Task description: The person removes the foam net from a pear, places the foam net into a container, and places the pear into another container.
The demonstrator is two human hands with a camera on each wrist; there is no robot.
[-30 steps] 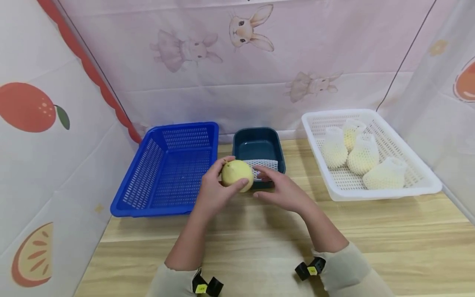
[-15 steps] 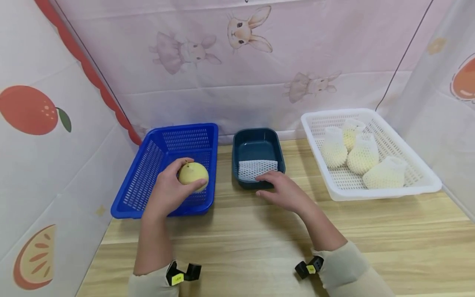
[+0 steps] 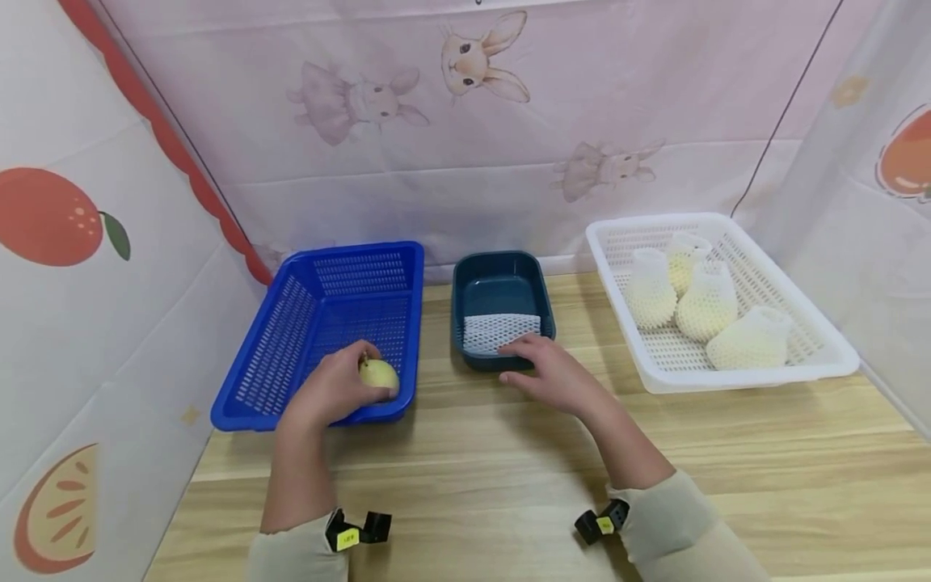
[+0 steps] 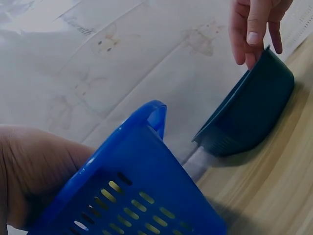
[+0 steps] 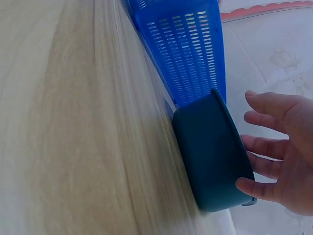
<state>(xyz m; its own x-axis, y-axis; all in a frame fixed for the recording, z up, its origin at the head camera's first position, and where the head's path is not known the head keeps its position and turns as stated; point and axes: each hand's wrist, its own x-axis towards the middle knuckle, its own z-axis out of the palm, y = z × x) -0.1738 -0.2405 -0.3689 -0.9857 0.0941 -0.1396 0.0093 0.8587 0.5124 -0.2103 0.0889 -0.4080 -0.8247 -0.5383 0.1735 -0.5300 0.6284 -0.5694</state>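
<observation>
My left hand (image 3: 330, 390) reaches over the front rim of the blue basket (image 3: 250, 356) and grips a pale yellow pear (image 3: 380, 375) low inside it. In the left wrist view the basket wall (image 4: 146, 171) hides the fingers, and yellow shows through its slots. My right hand (image 3: 556, 376) hovers at the front rim of the dark green box (image 3: 502, 260), fingers spread and slightly bent, holding nothing. A flattened white foam net (image 3: 498, 330) lies in the front half of that box, just beyond the right fingertips.
At the right stands a white basket (image 3: 749, 380) with several net-wrapped pears (image 3: 705, 303). All three containers sit on a wood-grain table (image 3: 480, 485). A printed cloth wall (image 3: 407, 194) rises close behind them, with more cloth at both sides.
My left hand has carried the pear leftward from in front of the green box and lowered it into the blue basket. The right hand has stayed nearly still.
</observation>
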